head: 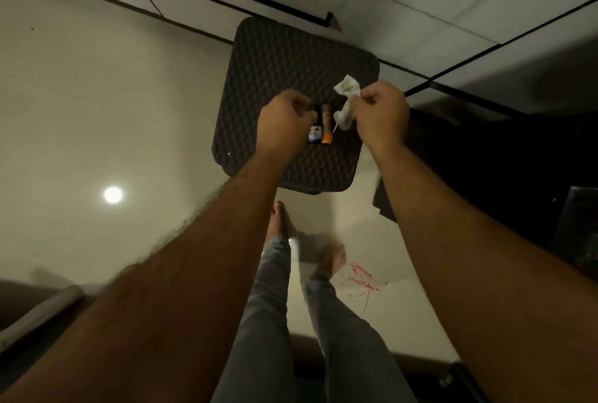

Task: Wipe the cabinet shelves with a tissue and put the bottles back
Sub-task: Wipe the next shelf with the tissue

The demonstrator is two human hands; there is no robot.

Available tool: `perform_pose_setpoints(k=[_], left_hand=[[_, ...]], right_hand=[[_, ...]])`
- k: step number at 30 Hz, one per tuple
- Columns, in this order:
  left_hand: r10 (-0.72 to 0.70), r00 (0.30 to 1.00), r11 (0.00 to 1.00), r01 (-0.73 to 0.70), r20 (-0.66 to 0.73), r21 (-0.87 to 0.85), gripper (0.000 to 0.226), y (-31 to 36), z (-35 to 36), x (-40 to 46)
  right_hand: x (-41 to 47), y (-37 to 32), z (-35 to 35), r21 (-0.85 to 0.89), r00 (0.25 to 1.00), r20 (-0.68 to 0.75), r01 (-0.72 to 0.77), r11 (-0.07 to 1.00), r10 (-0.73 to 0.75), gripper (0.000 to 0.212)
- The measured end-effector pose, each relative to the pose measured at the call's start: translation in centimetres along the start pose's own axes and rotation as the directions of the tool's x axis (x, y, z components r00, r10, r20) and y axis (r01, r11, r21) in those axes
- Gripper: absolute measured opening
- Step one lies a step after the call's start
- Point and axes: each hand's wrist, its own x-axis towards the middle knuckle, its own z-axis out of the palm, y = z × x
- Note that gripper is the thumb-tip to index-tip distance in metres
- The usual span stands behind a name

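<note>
Right hand (378,114) pinching a crumpled tissue (346,101) above the dark woven stool (291,56); left hand (284,117), fingers curled, beside two bottles (322,125) on it.

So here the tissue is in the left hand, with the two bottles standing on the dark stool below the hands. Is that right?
Not quite. The head view shows the crumpled tissue pinched in the right hand, not the left hand, whose fingers are curled. The rest holds: the two bottles stand on the dark stool below the hands.
</note>
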Motion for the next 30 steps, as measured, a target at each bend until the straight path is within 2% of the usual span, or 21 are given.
perform_pose_setpoints(k=[7,12,17,21,24,27,30], left_hand=[[0.017,0.999,0.984,-0.008,0.047,-0.180,0.031,6.8,0.2,-3.7],[0.128,0.989,0.961,-0.105,0.075,-0.255,0.023,11.9,1.7,-9.6],[0.255,0.965,0.913,-0.219,0.063,-0.343,0.012,19.6,4.4,-17.4],[0.281,0.956,0.889,-0.227,0.082,-0.397,0.019,26.0,5.1,-24.3],[0.331,0.939,0.867,-0.261,0.098,-0.425,0.018,30.6,5.4,-29.6],[0.377,0.923,0.832,-0.304,0.071,-0.464,0.035,35.0,5.7,-33.6],[0.426,0.891,0.829,-0.315,0.158,-0.462,0.019,38.9,6.2,-37.2]], right_hand=[[-4.6,-0.8,-5.7,0.248,0.997,0.073,-0.014,0.969,-0.004,0.011],[-8.5,-0.8,-14.4,0.345,0.996,0.020,0.080,0.935,-0.092,0.023],[-14.1,0.7,-25.7,0.455,0.978,-0.023,0.194,0.869,-0.206,0.008],[-19.2,1.4,-34.4,0.447,0.961,-0.090,0.275,0.851,-0.263,0.006],[-23.0,2.2,-40.8,0.506,0.950,-0.199,0.310,0.805,-0.241,0.007],[-26.2,3.0,-46.3,0.588,0.947,-0.252,0.312,0.747,-0.197,0.007],[-28.7,3.7,-50.9,0.663,0.945,-0.278,0.319,0.677,-0.174,0.011]])
